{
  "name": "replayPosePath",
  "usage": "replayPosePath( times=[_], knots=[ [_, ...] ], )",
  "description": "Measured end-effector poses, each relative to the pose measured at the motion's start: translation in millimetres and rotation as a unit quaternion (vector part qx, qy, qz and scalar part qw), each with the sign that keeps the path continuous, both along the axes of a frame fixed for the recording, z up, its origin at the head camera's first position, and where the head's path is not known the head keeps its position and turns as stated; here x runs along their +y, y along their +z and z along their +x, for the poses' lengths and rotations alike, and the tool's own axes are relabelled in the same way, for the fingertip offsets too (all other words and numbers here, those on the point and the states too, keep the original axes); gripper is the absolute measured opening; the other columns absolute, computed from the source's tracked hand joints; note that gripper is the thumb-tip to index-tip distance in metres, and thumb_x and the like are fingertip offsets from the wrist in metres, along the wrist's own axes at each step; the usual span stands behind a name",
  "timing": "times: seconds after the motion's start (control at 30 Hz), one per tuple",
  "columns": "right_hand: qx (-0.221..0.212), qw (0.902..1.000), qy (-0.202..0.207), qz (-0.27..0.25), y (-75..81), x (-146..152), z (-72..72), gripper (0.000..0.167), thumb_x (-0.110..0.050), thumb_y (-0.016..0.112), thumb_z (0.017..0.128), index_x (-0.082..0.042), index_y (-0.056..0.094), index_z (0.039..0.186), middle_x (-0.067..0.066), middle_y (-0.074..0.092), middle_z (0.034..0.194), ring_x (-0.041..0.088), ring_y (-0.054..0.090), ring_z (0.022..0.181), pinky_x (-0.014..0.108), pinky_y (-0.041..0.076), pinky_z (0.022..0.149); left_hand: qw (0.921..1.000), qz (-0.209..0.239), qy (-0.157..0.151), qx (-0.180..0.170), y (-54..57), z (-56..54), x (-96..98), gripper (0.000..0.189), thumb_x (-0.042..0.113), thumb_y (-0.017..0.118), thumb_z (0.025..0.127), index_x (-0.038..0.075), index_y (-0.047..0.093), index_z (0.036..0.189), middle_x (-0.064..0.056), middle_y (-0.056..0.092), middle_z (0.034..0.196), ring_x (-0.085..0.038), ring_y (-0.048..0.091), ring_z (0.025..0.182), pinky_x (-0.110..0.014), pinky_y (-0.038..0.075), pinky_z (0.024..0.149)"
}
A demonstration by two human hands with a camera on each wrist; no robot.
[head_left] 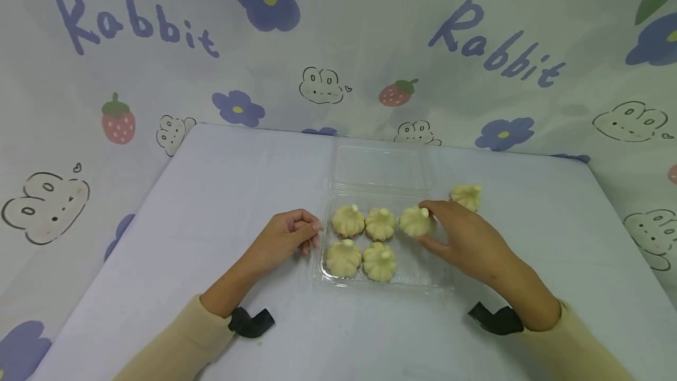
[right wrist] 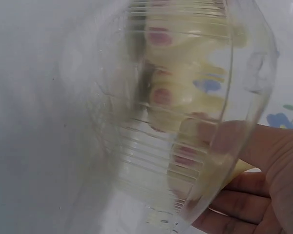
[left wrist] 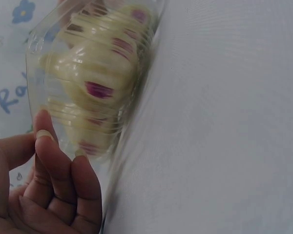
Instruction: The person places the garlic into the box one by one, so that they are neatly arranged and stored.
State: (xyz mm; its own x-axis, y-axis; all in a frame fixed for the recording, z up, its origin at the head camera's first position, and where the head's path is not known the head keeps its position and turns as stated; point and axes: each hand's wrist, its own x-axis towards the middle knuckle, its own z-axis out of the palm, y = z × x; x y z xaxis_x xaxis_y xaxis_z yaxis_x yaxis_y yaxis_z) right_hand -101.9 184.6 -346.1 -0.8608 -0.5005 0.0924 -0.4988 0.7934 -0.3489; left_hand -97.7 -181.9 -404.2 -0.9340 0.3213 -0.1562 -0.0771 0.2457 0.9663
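A clear plastic box point(head_left: 418, 272) lies with its lid point(head_left: 379, 166) folded back flat behind it. Several pale garlic bulbs with purplish patches stand in its left and middle part, among them a front-left bulb point(head_left: 344, 259). My right hand point(head_left: 473, 243) grips another garlic bulb point(head_left: 415, 223) between thumb and fingers at the back right of the box; through the clear wall, the right wrist view shows this bulb point(right wrist: 185, 163). At the box's left side, my left hand point(head_left: 290, 234) pinches the rim, its fingertips point(left wrist: 45, 134) right at the plastic edge.
One more garlic bulb point(head_left: 466, 197) lies on the white-covered table point(head_left: 211, 193) behind my right hand, outside the box. A printed cloth point(head_left: 349, 34) with rabbits and flowers rises along the table's back edge. Black straps point(head_left: 497, 319) sit at both wrists.
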Motion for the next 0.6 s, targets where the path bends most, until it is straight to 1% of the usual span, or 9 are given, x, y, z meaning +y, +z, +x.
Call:
replayPosePath(
  times=[0.2, 0.43, 0.5, 0.6],
  knots=[
    [0.025, 0.9993, 0.013, 0.023, -4.3, -5.1, -1.2, 0.059, -0.02, 0.088, 0.087, 0.001, 0.061, 0.135, 0.017, 0.066, 0.133, 0.036, 0.061, 0.125, 0.053, 0.05, 0.102, 1.0, -0.001, 0.002, 0.0, 0.3, 0.1, 0.1, 0.022, 0.022, 0.062, 0.107, 0.001, 0.067, 0.111, -0.009, 0.071, 0.083, -0.017, 0.059, 0.067, -0.026, 0.048, 0.061],
    [0.068, 0.9963, 0.045, 0.029, -12.0, -6.5, -2.9, 0.057, -0.014, 0.092, 0.082, 0.003, 0.064, 0.129, 0.017, 0.067, 0.129, 0.036, 0.061, 0.121, 0.051, 0.052, 0.1, 1.0, -0.004, 0.002, -0.002, 0.7, 0.0, 0.6, 0.022, 0.022, 0.062, 0.107, 0.001, 0.067, 0.111, -0.01, 0.07, 0.083, -0.017, 0.058, 0.067, -0.026, 0.048, 0.061],
    [0.074, 0.995, 0.059, 0.032, -13.9, -7.0, -4.0, 0.057, -0.011, 0.092, 0.08, 0.003, 0.064, 0.128, 0.017, 0.067, 0.127, 0.037, 0.061, 0.121, 0.054, 0.049, 0.103, 1.0, -0.005, 0.002, -0.002, 0.9, 0.1, 0.6, 0.022, 0.022, 0.062, 0.107, 0.001, 0.067, 0.111, -0.01, 0.07, 0.083, -0.017, 0.058, 0.067, -0.026, 0.048, 0.061],
    [0.067, 0.9944, 0.072, 0.039, -15.9, -8.7, -6.3, 0.058, -0.009, 0.093, 0.078, 0.002, 0.065, 0.128, 0.016, 0.068, 0.126, 0.037, 0.062, 0.122, 0.058, 0.042, 0.11, 1.0, -0.005, 0.003, -0.002, 1.1, 0.1, 0.7, 0.022, 0.022, 0.062, 0.107, 0.001, 0.067, 0.111, -0.01, 0.071, 0.083, -0.017, 0.058, 0.067, -0.026, 0.048, 0.061]
  ],
)
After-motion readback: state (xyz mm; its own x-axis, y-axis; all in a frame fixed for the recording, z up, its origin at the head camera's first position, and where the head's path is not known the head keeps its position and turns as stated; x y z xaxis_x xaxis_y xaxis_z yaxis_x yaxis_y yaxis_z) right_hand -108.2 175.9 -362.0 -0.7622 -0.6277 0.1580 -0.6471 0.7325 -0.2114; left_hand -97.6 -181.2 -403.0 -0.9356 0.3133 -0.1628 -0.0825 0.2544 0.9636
